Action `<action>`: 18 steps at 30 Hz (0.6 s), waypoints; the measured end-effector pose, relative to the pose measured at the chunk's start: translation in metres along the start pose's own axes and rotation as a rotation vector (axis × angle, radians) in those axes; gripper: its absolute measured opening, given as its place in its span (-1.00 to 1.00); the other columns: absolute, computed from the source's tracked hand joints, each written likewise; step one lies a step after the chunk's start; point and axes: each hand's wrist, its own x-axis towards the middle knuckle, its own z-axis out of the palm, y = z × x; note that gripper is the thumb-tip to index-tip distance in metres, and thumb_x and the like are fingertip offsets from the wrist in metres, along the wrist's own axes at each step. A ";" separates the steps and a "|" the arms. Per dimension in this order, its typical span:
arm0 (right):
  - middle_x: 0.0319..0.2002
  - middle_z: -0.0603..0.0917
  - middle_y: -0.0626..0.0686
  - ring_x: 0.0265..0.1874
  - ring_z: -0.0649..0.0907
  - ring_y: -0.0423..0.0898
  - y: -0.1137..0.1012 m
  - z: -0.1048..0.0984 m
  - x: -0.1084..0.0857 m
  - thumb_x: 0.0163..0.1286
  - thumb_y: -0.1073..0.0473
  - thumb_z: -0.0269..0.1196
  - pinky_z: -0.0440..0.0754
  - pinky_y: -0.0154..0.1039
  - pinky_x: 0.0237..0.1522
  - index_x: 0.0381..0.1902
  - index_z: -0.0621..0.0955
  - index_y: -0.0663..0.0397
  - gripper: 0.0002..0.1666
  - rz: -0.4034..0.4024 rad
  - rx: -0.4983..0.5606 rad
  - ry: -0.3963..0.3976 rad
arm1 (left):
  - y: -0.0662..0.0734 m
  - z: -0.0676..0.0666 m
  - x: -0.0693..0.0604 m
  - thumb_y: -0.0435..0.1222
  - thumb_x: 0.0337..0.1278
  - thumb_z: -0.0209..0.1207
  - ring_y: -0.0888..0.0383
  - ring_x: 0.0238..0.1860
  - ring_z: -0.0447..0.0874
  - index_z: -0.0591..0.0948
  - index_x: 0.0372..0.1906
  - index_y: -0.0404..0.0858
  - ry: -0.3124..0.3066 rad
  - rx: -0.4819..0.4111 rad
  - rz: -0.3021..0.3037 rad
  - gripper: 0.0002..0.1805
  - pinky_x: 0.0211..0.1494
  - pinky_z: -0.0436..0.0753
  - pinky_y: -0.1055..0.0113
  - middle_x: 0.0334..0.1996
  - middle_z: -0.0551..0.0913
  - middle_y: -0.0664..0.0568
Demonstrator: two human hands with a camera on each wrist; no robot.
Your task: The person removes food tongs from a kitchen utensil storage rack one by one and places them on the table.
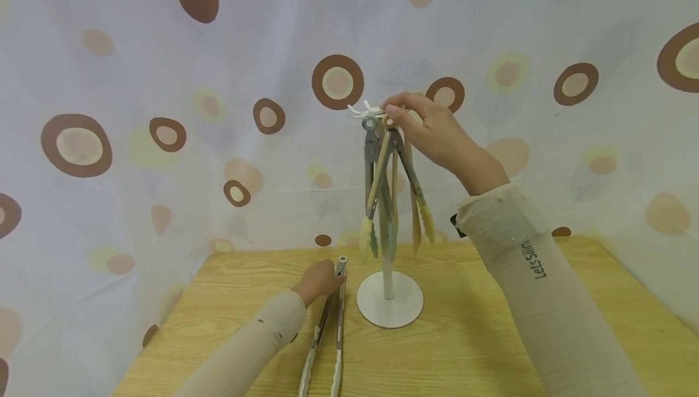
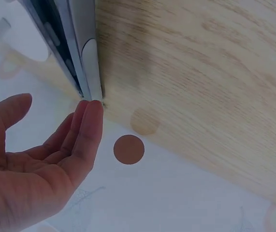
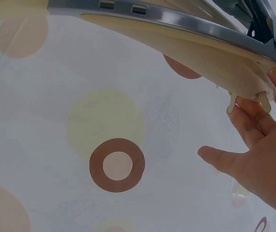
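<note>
My right hand (image 1: 437, 133) is at the top of a white stand (image 1: 388, 288), with thumb and index finger pinching the ring end of the yellow-tipped tongs (image 1: 382, 172). These tongs hang with arms spread; their metal arm (image 3: 176, 17) crosses the right wrist view. Green-tipped tongs (image 1: 370, 151) hang beside them. On the table, white-tipped tongs (image 1: 340, 318) lie left of the stand. My left hand (image 1: 319, 278) is over their hinge end. In the left wrist view its fingertips (image 2: 95, 107) meet that end, while the thumb (image 2: 19, 104) stays apart.
A wooden table (image 1: 469, 336) bears the stand's round white base (image 1: 401, 312). White hooks (image 1: 360, 110) branch from the stand's top. A patterned curtain (image 1: 273, 39) hangs close behind the table.
</note>
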 end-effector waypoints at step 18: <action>0.35 0.35 0.01 0.38 0.26 0.07 0.000 0.000 0.000 0.50 -0.25 -0.09 0.15 0.22 0.30 0.23 0.48 -0.14 -0.46 -0.016 -0.021 -0.004 | 0.051 -0.083 -0.004 -0.24 0.43 0.02 -0.03 -0.06 0.62 0.59 -0.04 -0.35 0.380 -0.567 0.317 -0.73 0.07 0.56 0.11 -0.13 0.66 -0.13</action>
